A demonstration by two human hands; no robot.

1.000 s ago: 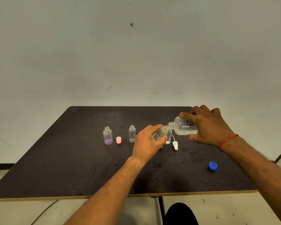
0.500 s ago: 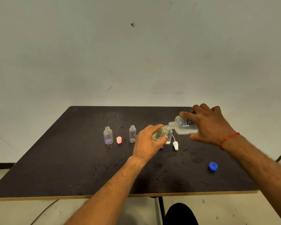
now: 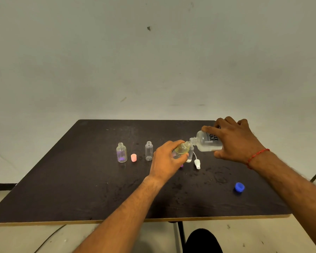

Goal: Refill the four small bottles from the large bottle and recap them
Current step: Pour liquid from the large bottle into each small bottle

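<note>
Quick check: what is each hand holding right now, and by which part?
The left hand grips a small bottle round its body, neck free. The right hand grips the large bottle round its rear body, neck tipped toward the small one.

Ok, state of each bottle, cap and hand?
Large bottle: uncapped, tipped, in right hand.
Tilted small bottle: uncapped, in left hand.
Far-left small bottle: upright, uncapped.
Second small bottle: upright, uncapped.
Pink cap: off, on table.
Blue cap: off, on table.
White cap: off, on table.
</note>
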